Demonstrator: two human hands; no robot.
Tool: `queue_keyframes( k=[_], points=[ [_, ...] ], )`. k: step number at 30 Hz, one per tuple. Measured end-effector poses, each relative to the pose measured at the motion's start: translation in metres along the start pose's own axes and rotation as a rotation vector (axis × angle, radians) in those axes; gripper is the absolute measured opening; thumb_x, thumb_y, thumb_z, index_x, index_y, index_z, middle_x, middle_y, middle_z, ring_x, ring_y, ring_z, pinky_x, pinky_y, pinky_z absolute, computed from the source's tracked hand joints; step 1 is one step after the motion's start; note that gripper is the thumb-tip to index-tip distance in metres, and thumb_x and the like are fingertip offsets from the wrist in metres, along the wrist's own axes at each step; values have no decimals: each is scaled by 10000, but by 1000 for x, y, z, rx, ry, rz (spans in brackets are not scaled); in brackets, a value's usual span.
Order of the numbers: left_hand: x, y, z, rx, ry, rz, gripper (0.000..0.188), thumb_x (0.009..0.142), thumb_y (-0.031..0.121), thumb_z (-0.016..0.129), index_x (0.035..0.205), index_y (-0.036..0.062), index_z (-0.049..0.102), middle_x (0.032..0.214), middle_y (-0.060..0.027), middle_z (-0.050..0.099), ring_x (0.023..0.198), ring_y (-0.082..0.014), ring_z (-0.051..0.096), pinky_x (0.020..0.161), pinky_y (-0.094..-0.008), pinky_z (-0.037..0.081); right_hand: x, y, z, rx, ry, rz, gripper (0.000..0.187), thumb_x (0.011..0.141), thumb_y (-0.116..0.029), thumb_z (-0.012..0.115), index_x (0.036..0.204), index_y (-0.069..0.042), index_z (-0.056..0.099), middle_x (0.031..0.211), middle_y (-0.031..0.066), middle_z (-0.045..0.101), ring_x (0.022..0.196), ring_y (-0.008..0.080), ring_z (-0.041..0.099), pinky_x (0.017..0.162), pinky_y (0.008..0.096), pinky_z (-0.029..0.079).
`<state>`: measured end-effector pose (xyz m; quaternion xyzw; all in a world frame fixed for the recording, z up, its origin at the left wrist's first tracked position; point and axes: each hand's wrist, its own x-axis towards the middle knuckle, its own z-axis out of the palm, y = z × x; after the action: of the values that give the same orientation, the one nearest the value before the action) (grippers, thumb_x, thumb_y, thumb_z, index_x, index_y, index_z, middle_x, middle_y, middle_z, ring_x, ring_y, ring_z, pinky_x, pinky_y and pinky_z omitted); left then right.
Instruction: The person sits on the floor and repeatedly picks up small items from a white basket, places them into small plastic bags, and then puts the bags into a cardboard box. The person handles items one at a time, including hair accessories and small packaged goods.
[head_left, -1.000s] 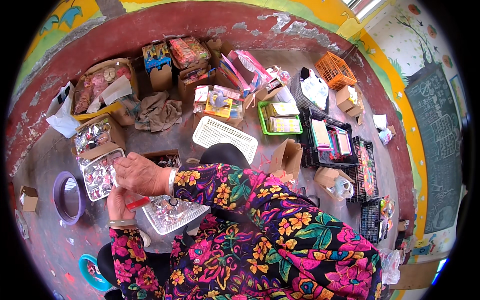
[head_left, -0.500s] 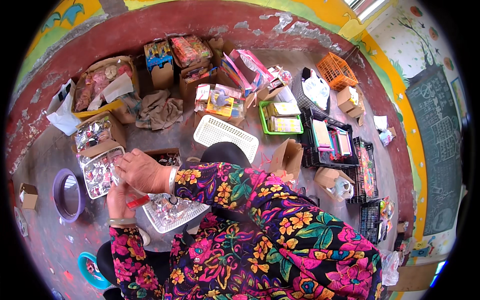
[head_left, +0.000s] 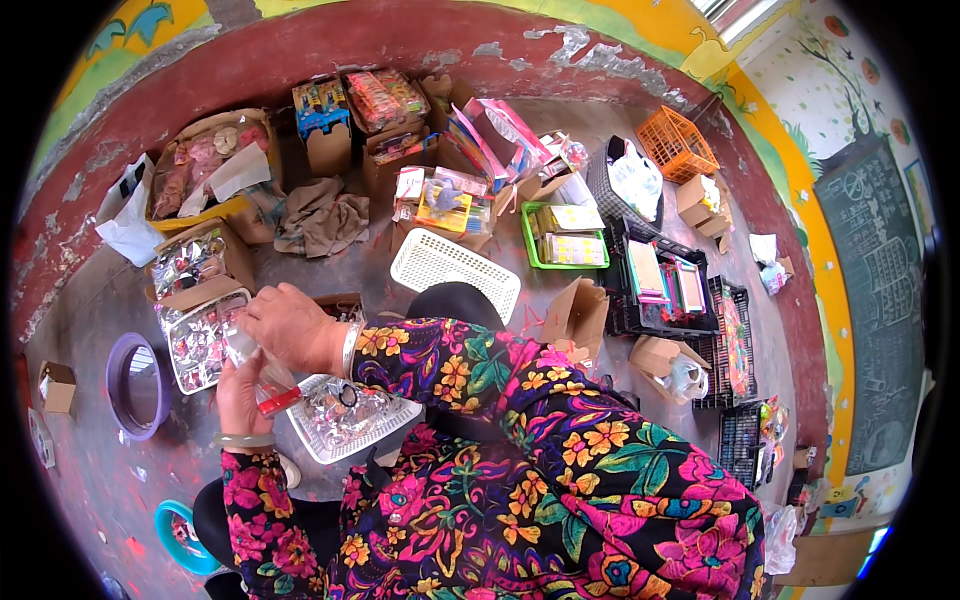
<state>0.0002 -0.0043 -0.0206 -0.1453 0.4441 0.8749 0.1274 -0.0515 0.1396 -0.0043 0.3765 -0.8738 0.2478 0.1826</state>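
A clear plastic bag [head_left: 271,374] with a red piece at its lower end is pinched in my left hand [head_left: 238,398]. Just above, my right hand [head_left: 292,328] has its fingers closed at the bag's upper part; its fingertips are partly hidden. Beneath and beyond my hands stands a white basket [head_left: 183,380] of small wrapped items. Closer to me, another white basket [head_left: 322,452] holds small items in clear wrappers, with a dark ring-shaped thing on top.
A purple basin [head_left: 117,400] stands on the floor at left, a teal basin [head_left: 168,545] at lower left. Farther off are an empty white basket [head_left: 405,262], a green basket [head_left: 531,262] of packets, black crates [head_left: 625,318], an orange crate [head_left: 688,140] and several cardboard boxes [head_left: 328,150].
My right hand has shifted slightly up and right. More of the clear bag shows between my hands, and its red piece now hangs a little differently.
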Motion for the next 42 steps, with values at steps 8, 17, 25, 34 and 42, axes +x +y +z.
queue_keyframes(
  k=[8, 17, 25, 34, 42],
  points=[
    [0, 1, -18, 21, 64, -44, 275, 852, 11, 472, 1126, 26, 486, 992, -73, 580, 852, -185, 595, 726, -310, 492, 2, -9, -7, -8, 123, -151, 132, 704, -170, 570, 785, -68, 587, 886, 56, 564, 860, 221, 535, 729, 339, 395],
    [1, 0, -7, 31, -56, 43, 309, 872, 37, 498, 1179, 21, 467, 1051, -67, 569, 920, -182, 585, 766, -299, 485, 7, 6, -1, 336, -53, 228, 141, 693, -208, 603, 748, -78, 609, 758, 101, 587, 790, 309, 549, 686, 402, 436],
    [-1, 2, 4, 235, -162, 184, 281, 880, 62, 518, 1157, 30, 485, 1037, -43, 567, 920, -120, 561, 754, -244, 464, 8, 12, -11, 255, 66, 133, 294, 766, -358, 595, 690, -76, 630, 666, 126, 589, 651, 338, 568, 569, 424, 446],
    [-6, 5, 6, 65, -26, 84, 240, 861, 70, 496, 1094, 12, 509, 971, -63, 587, 841, -149, 592, 729, -287, 490, 5, 10, -5, 605, -99, 389, 223, 710, -235, 671, 701, -29, 585, 718, 104, 585, 656, 253, 572, 583, 339, 447],
    [5, 2, -5, -290, 48, 233, 242, 856, 113, 556, 1079, 28, 516, 932, -75, 600, 796, -176, 614, 680, -298, 511, -4, 2, 18, 1171, -465, 824, 313, 784, -251, 676, 915, 11, 567, 768, 89, 622, 660, 175, 609, 588, 261, 477]
  ],
)
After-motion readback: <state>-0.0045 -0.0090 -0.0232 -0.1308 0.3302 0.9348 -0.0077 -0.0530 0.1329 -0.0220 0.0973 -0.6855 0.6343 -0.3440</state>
